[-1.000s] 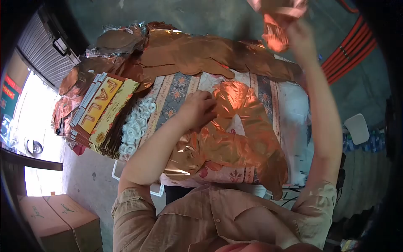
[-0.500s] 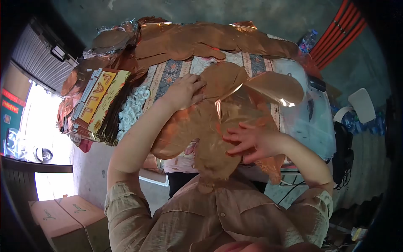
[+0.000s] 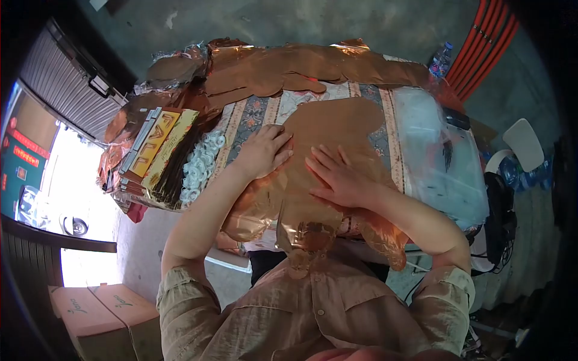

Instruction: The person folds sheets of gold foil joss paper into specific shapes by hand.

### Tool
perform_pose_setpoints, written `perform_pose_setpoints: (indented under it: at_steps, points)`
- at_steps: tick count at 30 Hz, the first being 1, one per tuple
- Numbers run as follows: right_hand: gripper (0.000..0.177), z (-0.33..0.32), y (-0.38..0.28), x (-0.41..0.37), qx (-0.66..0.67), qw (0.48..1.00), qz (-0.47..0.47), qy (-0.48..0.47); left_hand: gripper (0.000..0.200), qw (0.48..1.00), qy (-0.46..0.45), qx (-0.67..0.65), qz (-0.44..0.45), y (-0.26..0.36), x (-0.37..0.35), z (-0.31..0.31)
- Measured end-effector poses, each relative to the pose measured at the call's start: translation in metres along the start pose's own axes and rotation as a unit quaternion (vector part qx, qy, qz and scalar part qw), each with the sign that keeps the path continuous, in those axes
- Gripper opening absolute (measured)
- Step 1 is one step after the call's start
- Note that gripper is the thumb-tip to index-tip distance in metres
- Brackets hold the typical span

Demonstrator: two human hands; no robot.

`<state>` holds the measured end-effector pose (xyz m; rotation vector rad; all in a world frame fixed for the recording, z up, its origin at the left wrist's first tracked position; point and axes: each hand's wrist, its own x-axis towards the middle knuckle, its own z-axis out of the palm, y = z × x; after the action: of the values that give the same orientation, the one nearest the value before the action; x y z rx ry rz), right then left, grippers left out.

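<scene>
The copper foil piece [image 3: 331, 123] lay on the counter [image 3: 244, 120] to the right of the FALL cards [image 3: 158, 144], with your left hand [image 3: 262, 151] open, fingers loosely bent, on its edge nearest those cards, and your right hand [image 3: 344, 182] open, palm down, farther from them. It looked very light, limp and slick, likely to slide or crease (thin film usually did), so a gentle pinch at an outer edge seemed safer than a bunched fistful.
</scene>
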<state>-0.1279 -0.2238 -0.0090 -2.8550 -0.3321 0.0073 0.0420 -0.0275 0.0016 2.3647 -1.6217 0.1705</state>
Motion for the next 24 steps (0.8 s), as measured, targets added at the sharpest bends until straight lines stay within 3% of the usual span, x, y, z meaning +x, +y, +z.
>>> perform_pose_setpoints:
  at_steps: [9, 14, 24]
  points:
    - [0.075, -0.016, 0.019, 0.004, -0.002, 0.998, -0.035, -0.046, 0.048, 1.000, 0.025, -0.008, -0.003, -0.016, 0.012, 0.011]
    - [0.076, -0.011, 0.005, -0.006, 0.019, 0.999, -0.048, -0.002, 0.049, 1.000, 0.014, 0.001, -0.011, -0.016, 0.011, 0.008]
    - [0.078, -0.001, -0.009, -0.003, 0.009, 0.999, -0.041, -0.013, 0.047, 0.999, 0.051, 0.006, 0.004, -0.014, 0.010, 0.017]
